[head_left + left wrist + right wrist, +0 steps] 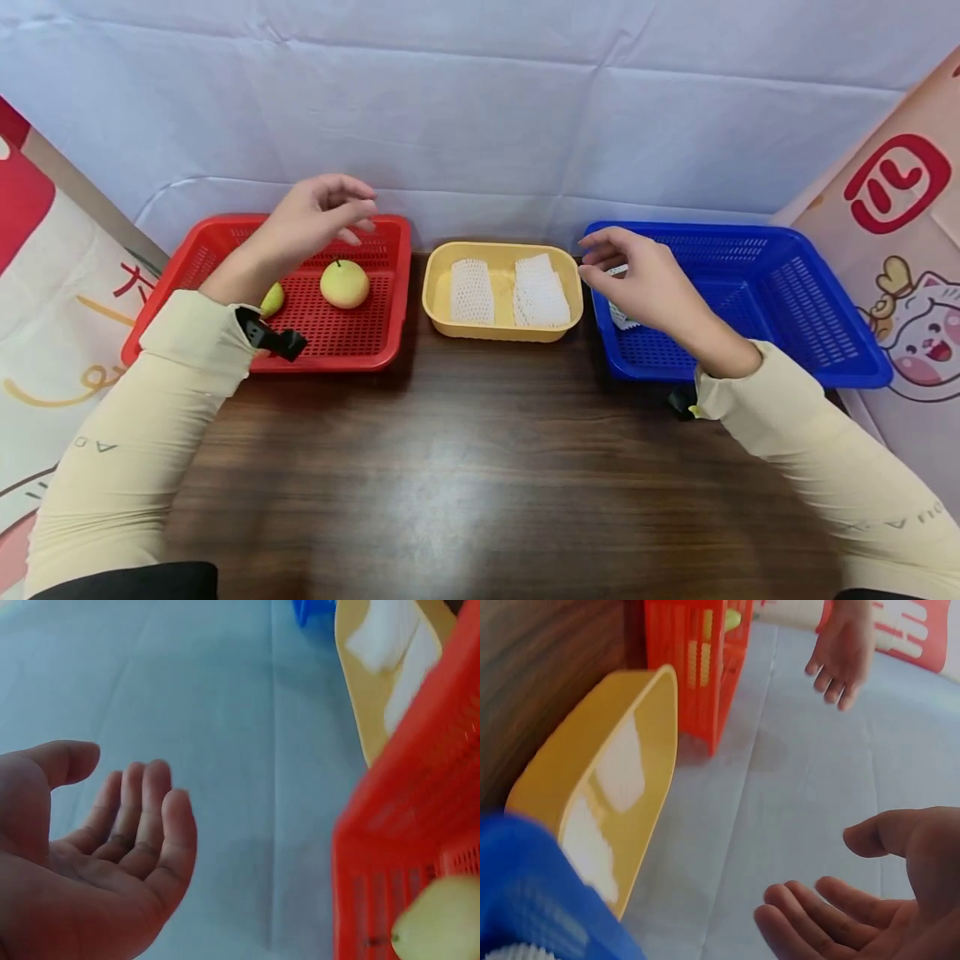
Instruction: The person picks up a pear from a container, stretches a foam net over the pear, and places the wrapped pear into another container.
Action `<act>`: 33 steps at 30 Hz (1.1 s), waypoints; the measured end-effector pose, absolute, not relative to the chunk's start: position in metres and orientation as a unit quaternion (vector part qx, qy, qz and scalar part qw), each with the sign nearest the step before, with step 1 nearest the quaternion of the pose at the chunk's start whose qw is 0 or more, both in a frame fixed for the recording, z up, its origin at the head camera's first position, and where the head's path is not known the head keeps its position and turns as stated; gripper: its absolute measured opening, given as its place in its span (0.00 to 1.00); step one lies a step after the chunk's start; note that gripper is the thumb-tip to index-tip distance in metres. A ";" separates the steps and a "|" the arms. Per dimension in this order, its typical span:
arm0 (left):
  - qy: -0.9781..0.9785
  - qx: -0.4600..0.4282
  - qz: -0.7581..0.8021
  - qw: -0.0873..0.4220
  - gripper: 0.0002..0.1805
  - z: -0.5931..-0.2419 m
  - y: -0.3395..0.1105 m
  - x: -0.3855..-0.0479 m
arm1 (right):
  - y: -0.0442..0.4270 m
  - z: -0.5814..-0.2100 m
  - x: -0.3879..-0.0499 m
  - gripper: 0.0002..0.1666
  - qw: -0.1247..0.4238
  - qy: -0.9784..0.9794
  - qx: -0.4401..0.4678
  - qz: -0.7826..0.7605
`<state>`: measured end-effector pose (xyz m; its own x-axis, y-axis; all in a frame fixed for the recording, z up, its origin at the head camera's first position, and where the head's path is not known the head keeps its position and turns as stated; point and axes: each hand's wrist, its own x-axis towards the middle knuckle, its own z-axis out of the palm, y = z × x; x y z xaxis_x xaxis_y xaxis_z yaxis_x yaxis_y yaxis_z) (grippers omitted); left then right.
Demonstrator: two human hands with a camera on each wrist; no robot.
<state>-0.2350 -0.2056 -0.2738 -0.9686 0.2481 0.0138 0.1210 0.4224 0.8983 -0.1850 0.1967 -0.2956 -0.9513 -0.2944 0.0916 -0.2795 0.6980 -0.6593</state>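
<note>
left hand (318, 215), one: raised over the red basket; grip released, fingers loosely bent, thumb apart from them.
right hand (645, 271), one: raised over the left end of the blue basket; grip likewise released, fingers softly bent, thumb apart.
cream sleeves (142, 425), pair: on the forearms, cuffs just behind the hands.
black strap (272, 333), one: at the left wrist.
red basket (397, 333), perforated: beneath the left hand.
round pear (345, 284), yellow-green, stem uppermost: in the red basket, below the left hand.
second fruit (273, 300), green-yellow: same basket, partly hidden by the left wrist.
blue basket (727, 300), perforated: beneath the right hand, extending to its right.
netted item (624, 318): in the blue basket, partly hidden by the right hand; contents cannot be told.
yellow tray (504, 333): between the hands, nearer the right.
white foam nets (472, 292), two lots, apart: lying in the yellow tray.
wood-grain table (435, 458): under all containers.
white cloth (450, 125), creased: beyond both hands.
</note>
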 end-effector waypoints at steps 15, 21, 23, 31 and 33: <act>0.877 0.041 0.479 0.018 0.32 -0.312 -0.268 -0.261 | 0.159 -0.318 -0.164 0.25 -0.022 0.851 -0.229 -0.473; 0.896 0.047 0.435 0.071 0.41 -0.332 -0.282 -0.270 | 0.145 -0.335 -0.160 0.26 -0.034 0.821 -0.257 -0.509; 0.897 0.050 0.431 0.084 0.42 -0.337 -0.283 -0.273 | 0.141 -0.341 -0.158 0.27 -0.031 0.815 -0.263 -0.516; 0.912 0.075 0.372 0.156 0.46 -0.351 -0.282 -0.283 | 0.125 -0.363 -0.146 0.31 0.009 0.799 -0.278 -0.533; 0.910 0.078 0.364 0.180 0.46 -0.355 -0.282 -0.285 | 0.122 -0.368 -0.144 0.31 0.016 0.795 -0.282 -0.537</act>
<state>-0.2846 -0.2821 -0.3553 -0.9233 0.2731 -0.2700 0.0115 0.7225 0.6913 -0.1439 0.1223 -0.3679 -0.8400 -0.4660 0.2780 -0.4321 0.2645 -0.8622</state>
